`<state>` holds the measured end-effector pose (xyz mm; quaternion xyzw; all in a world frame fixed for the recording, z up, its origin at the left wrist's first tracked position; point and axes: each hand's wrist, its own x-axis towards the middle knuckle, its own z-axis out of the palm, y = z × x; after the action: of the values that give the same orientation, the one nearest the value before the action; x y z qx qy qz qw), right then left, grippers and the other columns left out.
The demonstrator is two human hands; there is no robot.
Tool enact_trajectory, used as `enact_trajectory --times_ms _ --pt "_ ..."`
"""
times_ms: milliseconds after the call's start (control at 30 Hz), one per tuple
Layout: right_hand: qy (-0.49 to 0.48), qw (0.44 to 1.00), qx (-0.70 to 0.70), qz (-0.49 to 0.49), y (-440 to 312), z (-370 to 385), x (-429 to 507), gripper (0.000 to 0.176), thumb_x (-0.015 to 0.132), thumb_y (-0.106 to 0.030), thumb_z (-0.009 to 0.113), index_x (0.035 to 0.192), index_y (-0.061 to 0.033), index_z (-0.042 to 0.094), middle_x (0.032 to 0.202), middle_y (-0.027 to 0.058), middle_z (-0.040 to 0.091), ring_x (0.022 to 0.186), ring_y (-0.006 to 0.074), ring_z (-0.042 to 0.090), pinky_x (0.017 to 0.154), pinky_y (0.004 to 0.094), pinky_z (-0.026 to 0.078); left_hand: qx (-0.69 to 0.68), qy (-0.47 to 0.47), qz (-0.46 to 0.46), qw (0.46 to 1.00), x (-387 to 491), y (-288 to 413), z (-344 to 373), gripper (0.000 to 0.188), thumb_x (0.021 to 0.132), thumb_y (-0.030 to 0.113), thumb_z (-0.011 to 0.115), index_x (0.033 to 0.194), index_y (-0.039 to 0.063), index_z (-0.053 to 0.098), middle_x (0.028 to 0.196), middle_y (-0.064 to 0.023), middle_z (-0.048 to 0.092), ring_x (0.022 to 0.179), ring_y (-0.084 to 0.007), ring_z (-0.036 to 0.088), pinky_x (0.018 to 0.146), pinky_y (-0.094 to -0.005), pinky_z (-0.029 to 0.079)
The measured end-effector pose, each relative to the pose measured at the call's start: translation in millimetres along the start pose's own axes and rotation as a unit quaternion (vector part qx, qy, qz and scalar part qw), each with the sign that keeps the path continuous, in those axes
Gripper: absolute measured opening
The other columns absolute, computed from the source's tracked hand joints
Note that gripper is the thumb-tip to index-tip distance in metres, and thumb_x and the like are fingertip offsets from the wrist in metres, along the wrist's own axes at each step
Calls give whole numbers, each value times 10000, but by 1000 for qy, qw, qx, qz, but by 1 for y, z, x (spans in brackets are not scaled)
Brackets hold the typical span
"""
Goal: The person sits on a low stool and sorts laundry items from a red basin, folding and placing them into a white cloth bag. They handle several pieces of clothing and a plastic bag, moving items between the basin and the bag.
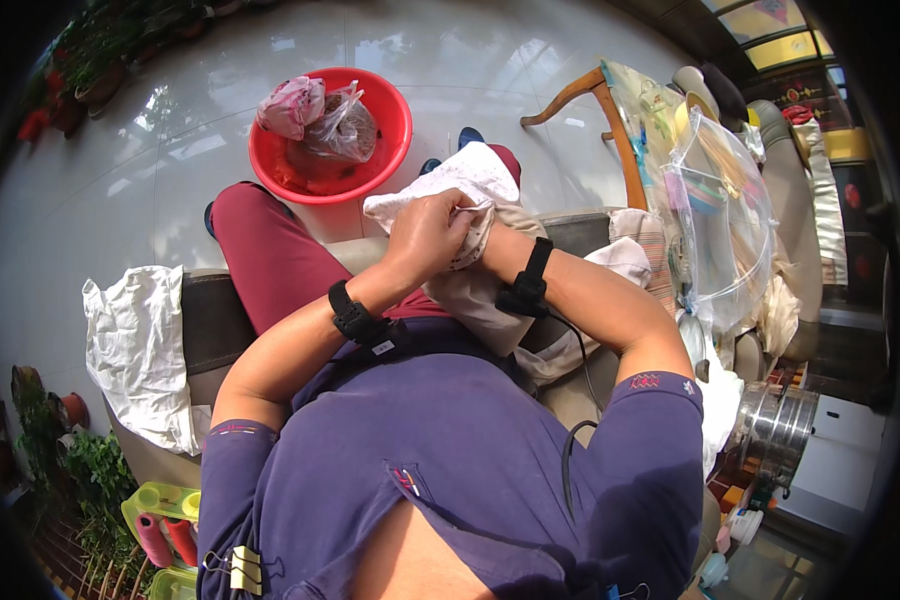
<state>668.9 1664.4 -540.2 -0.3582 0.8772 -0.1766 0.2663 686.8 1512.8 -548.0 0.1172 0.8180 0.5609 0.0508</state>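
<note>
My left hand [429,229] pinches the gathered edge of a white cloth with small dark specks [469,174] between thumb and fingers. That edge lies around my right wrist. My right hand [499,246] is mostly hidden by the cloth, so its fingers cannot be made out. The rest of the cloth spreads forward over my right knee. Under my wrists a beige cloth [487,311] lies across my lap.
A red plastic basin [397,161] with filled plastic bags [345,127] stands on the tiled floor. White fabric [139,352] drapes the seat at left. A wooden-legged chair [619,142] and a clear bag [720,225] are at right. Thread spools [154,538] sit lower left.
</note>
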Motion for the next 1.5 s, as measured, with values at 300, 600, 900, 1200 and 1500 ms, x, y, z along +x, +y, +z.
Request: enact_trajectory --times_ms 300,600,900,1200,1500 --pt "43 999 3 23 18 4 10 255 833 -149 621 1047 -40 708 1002 166 706 925 306 666 823 387 509 -513 -133 -200 824 -1 -11 17 231 951 147 658 1132 13 606 965 -49 681 771 -91 639 624 -205 499" --pt "69 996 10 49 35 3 13 249 838 -162 620 1042 -54 711 995 160 706 927 301 664 823 386 507 -211 -100 -58 971 -4 -39 11 90 924 79 639 965 16 591 815 -22 635 702 -80 565 621 -243 457" --pt "44 997 17 69 49 -6 45 242 844 -176 618 1037 -67 715 987 154 706 929 295 663 823 385 505 -388 -43 -25 920 -18 -9 -15 104 1012 128 563 1044 38 523 770 26 574 657 -12 472 549 -190 356" --pt "58 995 16 80 77 -10 71 237 849 -189 616 1032 -80 719 980 148 706 931 289 662 822 383 503 -289 -349 -97 886 -15 -49 -11 123 1000 144 593 967 31 560 789 52 509 709 -39 458 623 -219 404" --pt "90 995 -40 0 63 -19 46 380 881 -274 580 1240 -154 610 1163 137 637 1074 307 608 950 400 439 -182 -487 -71 851 -7 -69 -12 203 962 212 663 918 16 636 791 51 548 757 -62 492 712 -247 440"
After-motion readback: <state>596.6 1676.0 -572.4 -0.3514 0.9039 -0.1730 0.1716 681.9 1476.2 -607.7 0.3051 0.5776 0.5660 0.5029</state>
